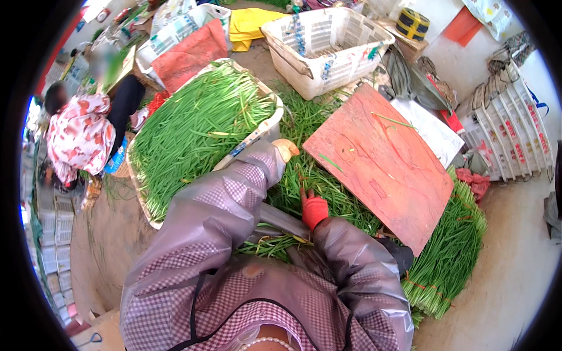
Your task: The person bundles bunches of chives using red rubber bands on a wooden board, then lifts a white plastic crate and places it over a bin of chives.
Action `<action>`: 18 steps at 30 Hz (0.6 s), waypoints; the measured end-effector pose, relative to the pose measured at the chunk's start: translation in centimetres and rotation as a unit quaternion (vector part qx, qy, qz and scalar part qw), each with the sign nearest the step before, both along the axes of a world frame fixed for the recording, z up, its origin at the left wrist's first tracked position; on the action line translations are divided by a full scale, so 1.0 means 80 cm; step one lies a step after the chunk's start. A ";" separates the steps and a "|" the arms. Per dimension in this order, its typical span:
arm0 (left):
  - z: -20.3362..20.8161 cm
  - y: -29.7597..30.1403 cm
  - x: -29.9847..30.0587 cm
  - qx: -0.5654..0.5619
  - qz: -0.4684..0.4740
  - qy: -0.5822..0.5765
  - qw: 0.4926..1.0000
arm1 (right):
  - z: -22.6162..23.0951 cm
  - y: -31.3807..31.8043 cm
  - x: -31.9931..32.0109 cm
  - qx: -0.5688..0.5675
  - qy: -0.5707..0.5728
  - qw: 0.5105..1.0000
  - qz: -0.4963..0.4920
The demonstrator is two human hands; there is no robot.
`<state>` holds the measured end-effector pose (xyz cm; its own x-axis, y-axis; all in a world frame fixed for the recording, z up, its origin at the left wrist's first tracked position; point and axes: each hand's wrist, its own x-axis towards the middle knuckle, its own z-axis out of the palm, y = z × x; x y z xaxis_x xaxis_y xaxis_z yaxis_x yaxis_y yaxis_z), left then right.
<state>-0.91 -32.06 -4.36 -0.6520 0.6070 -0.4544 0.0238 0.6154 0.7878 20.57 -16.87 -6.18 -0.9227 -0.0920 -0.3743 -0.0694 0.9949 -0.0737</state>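
Observation:
My left hand (285, 149), in an orange covering, is just beyond the near right corner of a white crate (280, 111) heaped with long green chives (193, 126). It is mostly end-on to me, so its fingers are hard to make out. My right hand (315, 210) wears a red glove. Its fingers stretch forward over loose chives (345, 202) piled low in front of me, and nothing shows in its grasp. Right of that hand lies a reddish board (380, 164), tilted, with a few stray leaves on it.
Tied bundles of chives (448, 251) stand along the board's right edge. An upright white crate (328, 47) sits at the back, with stacked white crates (509, 123) by the right wall. Another person (82, 128) in a patterned top crouches at the left.

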 end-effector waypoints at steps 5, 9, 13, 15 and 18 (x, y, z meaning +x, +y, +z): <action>-0.076 0.021 0.008 -0.077 -0.007 -0.055 0.996 | -0.021 0.028 0.010 -0.083 0.020 0.996 -0.016; -0.107 0.022 0.028 -0.126 0.058 -0.018 0.990 | -0.030 0.030 0.003 -0.139 0.032 0.989 -0.043; -0.109 0.029 0.029 -0.152 0.027 0.004 0.988 | -0.036 0.031 -0.002 -0.149 0.030 0.987 -0.049; -0.101 0.033 0.025 -0.180 -0.042 0.009 0.983 | -0.035 0.030 -0.003 -0.149 0.023 0.987 -0.047; -0.071 0.047 0.027 -0.188 -0.104 0.004 0.977 | -0.035 0.036 -0.002 -0.147 0.008 0.988 -0.051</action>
<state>1.28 -28.31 -10.04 -0.5372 0.5185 -0.6653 0.1845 0.8419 0.5071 20.38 -13.96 -9.00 -0.9384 -0.1007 -0.3305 0.0271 0.9322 -0.3609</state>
